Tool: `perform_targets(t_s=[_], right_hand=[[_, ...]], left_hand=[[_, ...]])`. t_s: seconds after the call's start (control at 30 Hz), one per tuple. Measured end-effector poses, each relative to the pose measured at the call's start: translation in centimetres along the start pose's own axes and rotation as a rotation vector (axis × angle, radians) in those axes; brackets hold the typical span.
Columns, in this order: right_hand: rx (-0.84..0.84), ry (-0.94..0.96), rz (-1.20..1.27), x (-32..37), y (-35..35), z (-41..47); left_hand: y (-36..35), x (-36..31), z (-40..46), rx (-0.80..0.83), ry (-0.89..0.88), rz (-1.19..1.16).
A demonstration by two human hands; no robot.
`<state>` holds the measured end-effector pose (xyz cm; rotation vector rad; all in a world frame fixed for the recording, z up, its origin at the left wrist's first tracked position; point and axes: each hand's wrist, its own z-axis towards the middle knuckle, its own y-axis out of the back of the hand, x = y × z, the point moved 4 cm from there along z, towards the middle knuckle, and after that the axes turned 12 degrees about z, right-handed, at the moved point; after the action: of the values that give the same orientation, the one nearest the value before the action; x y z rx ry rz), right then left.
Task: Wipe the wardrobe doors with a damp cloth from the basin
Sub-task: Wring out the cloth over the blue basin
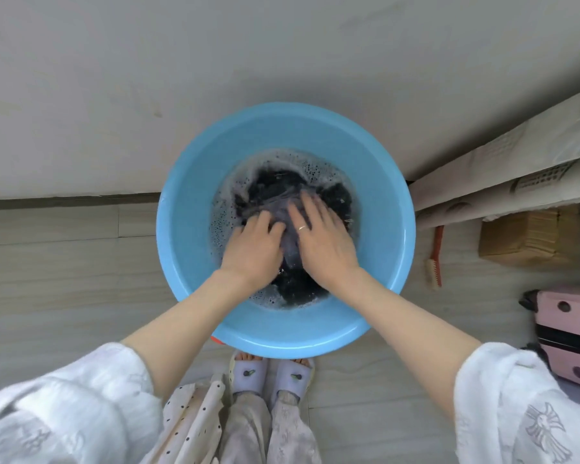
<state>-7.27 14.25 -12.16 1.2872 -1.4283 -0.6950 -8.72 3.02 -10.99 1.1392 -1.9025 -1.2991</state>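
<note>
Blue plastic basin point(188, 236) on the floor, holding sudsy water and a dark cloth point(282, 192).
Left hand point(253, 244) fingers curl into the cloth; right hand point(322, 236) presses it, fingers straight and slightly apart.

Cloth point(292, 190) partly under hands, suds.

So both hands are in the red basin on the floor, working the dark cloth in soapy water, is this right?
Not quite: the basin is blue, not red. The head view shows this. The rest holds: the left hand and the right hand are both in it, on the dark cloth in soapy water, and it stands on the floor.
</note>
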Motion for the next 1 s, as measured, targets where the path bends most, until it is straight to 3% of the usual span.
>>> perform_targets(t_s=[0.07,0.2,0.33,0.43,0.5,0.6,0.83,0.93,1.0], right_hand=[[0.146,0.040,-0.088,-1.1,-0.7,0.7],[0.141,-0.083,-0.084,-2.5,0.3,1.8],[0.269,-0.005,-0.178,-1.5,-1.3,-0.3],[0.203,-0.048,-0.186,-2.9,0.8,0.1],[0.174,0.021,-0.189,-2.3,1.5,-0.2],[0.230,0.101,-0.176,-1.3,1.1,-1.8],[0.182,0.054,-0.075,-0.8,1.0,-2.2],[0.193,-0.065,0.216,-0.9,0.9,-2.0],[0.214,-0.250,0.453,-1.9,1.3,-1.7]], left_hand=[[-1.1,0.5,0.3,0.096,-0.030,0.048],[-1.6,1.1,1.0,0.232,-0.016,0.075],[-2.4,0.4,-0.5,0.386,-0.054,0.080],[-1.6,1.2,-0.7,0.312,0.037,0.046],[-0.9,0.7,-0.8,0.211,0.100,0.048],[-0.3,-1.3,-1.5,0.058,0.069,0.080],[-1.1,-3.1,-1.6,0.082,0.009,0.190],[-0.8,-2.7,-1.9,0.092,0.009,0.122],[-0.4,-1.2,-1.5,0.123,0.104,-0.118]])
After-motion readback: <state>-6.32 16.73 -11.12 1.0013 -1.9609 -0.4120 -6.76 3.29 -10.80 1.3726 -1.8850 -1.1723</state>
